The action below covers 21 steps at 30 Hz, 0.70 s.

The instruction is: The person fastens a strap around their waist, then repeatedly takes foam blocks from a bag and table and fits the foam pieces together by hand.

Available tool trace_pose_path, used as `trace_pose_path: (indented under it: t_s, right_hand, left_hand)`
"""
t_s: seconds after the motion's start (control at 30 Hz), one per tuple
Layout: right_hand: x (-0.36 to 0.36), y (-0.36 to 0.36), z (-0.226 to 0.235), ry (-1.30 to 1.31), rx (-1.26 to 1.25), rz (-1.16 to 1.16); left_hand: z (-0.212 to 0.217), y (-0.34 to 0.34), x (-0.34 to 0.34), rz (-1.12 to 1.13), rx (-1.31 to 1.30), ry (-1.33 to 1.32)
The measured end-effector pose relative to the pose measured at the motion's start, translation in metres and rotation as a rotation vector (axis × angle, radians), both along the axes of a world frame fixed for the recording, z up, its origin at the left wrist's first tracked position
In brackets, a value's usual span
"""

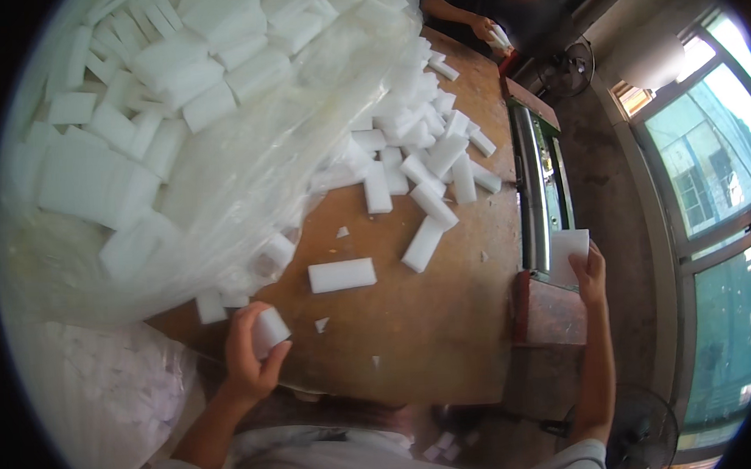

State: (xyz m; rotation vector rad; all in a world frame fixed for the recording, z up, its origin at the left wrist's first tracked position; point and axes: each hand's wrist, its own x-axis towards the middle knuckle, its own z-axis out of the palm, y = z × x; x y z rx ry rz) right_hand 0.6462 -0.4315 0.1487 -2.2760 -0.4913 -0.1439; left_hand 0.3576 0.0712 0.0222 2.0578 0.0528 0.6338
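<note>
My left hand [249,356] is closed around a white foam block [270,330] at the table's near left edge. Off to the right, my right hand [592,272] grips a flat white foam piece [568,254] by its right side. That piece is held upright over the near end of a long machine [532,184] with a shiny metal bar. Between my hands, a single white block [342,275] lies on the brown table [415,334]. Farther back, a loose pile of white blocks [427,160] spreads across the tabletop.
A large clear plastic bag [302,136] full of white blocks covers the left side. Below it hangs another bag [112,384] with white pieces. A co-worker's hand [485,30] holds white pieces at the far end. Fans [572,64] stand on the right, near windows [711,149].
</note>
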Motion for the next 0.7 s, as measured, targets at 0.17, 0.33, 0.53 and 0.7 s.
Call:
trace_pose_path:
  t_s: [0.17,0.33,0.53,0.7]
  right_hand:
    - [-0.101,0.163,-0.075,0.247,0.574,0.110]
    - [-0.124,0.266,-0.095,0.531,0.916,0.374]
    - [-0.135,0.300,-0.104,0.538,0.837,0.347]
    - [-0.137,0.303,-0.095,0.564,0.884,0.392]
  left_hand:
    - [0.055,-0.028,0.021,-0.198,-0.772,0.062]
    - [0.082,-0.024,0.046,-0.143,-0.879,0.074]
    - [0.074,-0.012,0.039,-0.077,-0.894,0.037]
    - [0.070,-0.018,0.044,-0.103,-0.912,0.036]
